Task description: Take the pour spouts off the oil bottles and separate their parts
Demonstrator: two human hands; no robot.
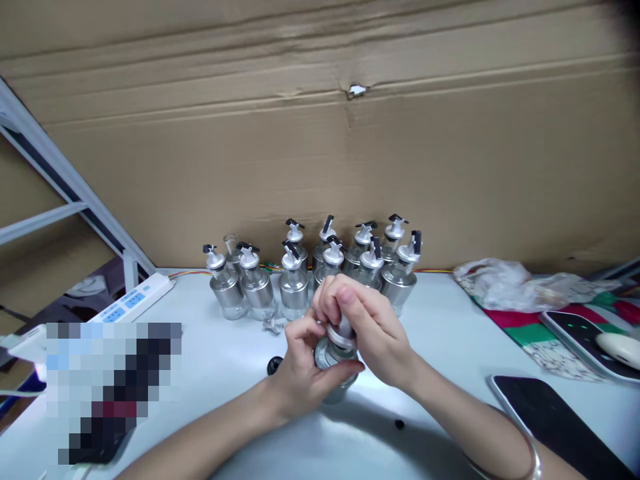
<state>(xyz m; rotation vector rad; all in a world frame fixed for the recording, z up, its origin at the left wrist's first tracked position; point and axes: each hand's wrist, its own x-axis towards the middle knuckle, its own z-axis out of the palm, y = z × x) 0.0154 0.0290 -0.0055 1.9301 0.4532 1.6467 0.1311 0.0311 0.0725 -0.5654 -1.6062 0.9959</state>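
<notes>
In front of me stands a glass oil bottle (329, 355), partly hidden by my fingers. My left hand (303, 373) is wrapped round its upper body, thumb across the near side. On top, my right hand (373, 327) is closed over the silver pour spout (342, 337), which its fingers mostly cover. Just left of my left hand lies a round black part (275, 365). A small black piece (399, 424) rests on the table below my right forearm.
Several similar bottles with silver spouts and black levers, such as this one (257, 287), line the back against a cardboard wall (280, 153). A power strip (140, 300) lies left. On the right are a plastic bag (515, 285), a black-topped device (555, 420) and a white mouse (620, 349).
</notes>
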